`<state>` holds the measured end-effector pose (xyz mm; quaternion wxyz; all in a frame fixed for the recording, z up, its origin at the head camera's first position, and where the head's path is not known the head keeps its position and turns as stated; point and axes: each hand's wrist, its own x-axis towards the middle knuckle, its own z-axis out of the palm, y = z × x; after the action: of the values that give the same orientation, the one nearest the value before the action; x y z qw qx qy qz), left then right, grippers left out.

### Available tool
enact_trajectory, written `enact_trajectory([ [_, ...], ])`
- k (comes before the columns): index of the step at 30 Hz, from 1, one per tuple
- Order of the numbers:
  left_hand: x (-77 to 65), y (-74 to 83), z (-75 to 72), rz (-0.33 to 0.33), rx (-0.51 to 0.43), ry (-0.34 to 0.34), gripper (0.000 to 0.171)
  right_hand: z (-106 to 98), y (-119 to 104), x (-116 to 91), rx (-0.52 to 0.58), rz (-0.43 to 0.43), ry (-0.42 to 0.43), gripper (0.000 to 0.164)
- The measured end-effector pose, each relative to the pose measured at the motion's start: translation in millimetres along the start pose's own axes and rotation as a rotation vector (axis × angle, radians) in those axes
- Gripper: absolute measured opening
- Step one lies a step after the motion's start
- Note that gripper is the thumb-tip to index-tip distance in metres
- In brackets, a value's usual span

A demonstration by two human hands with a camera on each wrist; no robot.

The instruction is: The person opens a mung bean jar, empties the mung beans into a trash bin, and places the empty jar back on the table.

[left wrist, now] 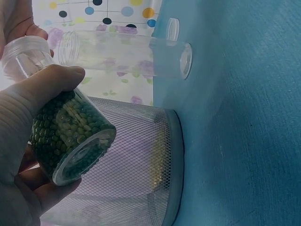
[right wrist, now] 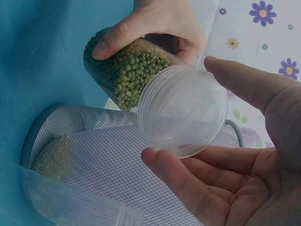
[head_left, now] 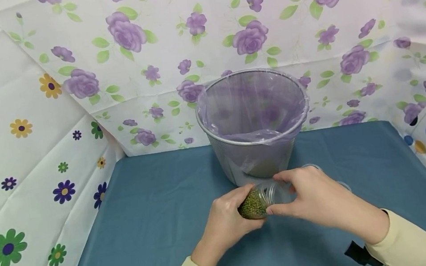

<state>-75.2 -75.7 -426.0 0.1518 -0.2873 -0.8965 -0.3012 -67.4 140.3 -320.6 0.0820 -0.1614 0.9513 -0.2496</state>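
A clear plastic jar (head_left: 252, 205) of green beans is tilted on its side low in front of a mesh bin. My left hand (head_left: 224, 217) grips the jar's body, thumb on one side and fingers on the other. At its mouth is a clear round lid (right wrist: 183, 110), which my right hand (head_left: 312, 196) pinches at the edges between thumb and fingers. Whether the lid is screwed tight cannot be told. In the left wrist view, a second, empty clear jar (left wrist: 127, 54) stands on the table, mostly hidden by my right hand in the head view.
The silver mesh bin (head_left: 222, 158), lined with a clear bag (head_left: 249, 101), stands at the table's back. Something yellowish (right wrist: 59, 157) shows through its lower mesh. Another clear lid (left wrist: 173, 29) lies near the empty jar. Blue cloth (head_left: 161, 229) covers the table; flowered sheets (head_left: 169, 44) hang around it.
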Motion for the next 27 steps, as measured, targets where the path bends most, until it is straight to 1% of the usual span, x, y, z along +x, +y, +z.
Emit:
enact_trajectory([
  [4, 0.3, -0.3, -0.6, -0.007, -0.003, 0.008, 0.069, 1, 0, -1, 0.004, -0.021, 0.014, 0.071],
  [8, 0.6, -0.6, -1.3, -0.012, -0.014, 0.012, 0.07, 2, 0, -1, -0.017, -0.048, 0.027, 0.068],
  [12, 1.0, -1.5, -1.6, -0.014, -0.026, 0.022, 0.07, 2, 4, -3, 0.021, -0.08, 0.046, 0.078],
  [14, 1.3, -2.6, -2.1, -0.019, -0.028, 0.031, 0.069, 0, 7, -4, 0.058, -0.086, 0.055, 0.082],
  [16, 1.5, -3.9, -3.1, -0.03, -0.029, 0.038, 0.068, -3, 10, -6, 0.083, -0.083, 0.069, 0.081],
  [18, 1.6, -5.2, -4.7, -0.04, -0.021, 0.046, 0.069, -8, 14, -9, 0.099, -0.077, 0.085, 0.076],
  [21, 1.3, -7.1, -6.6, -0.057, -0.014, 0.051, 0.069, -15, 19, -14, 0.109, -0.08, 0.144, 0.069],
  [24, 0.8, -9.0, -7.7, -0.068, -0.015, 0.054, 0.069, -21, 23, -18, 0.097, -0.095, 0.229, 0.067],
  [27, 0.1, -10.6, -8.7, -0.078, -0.018, 0.059, 0.069, -28, 26, -23, 0.09, -0.079, 0.306, 0.066],
])
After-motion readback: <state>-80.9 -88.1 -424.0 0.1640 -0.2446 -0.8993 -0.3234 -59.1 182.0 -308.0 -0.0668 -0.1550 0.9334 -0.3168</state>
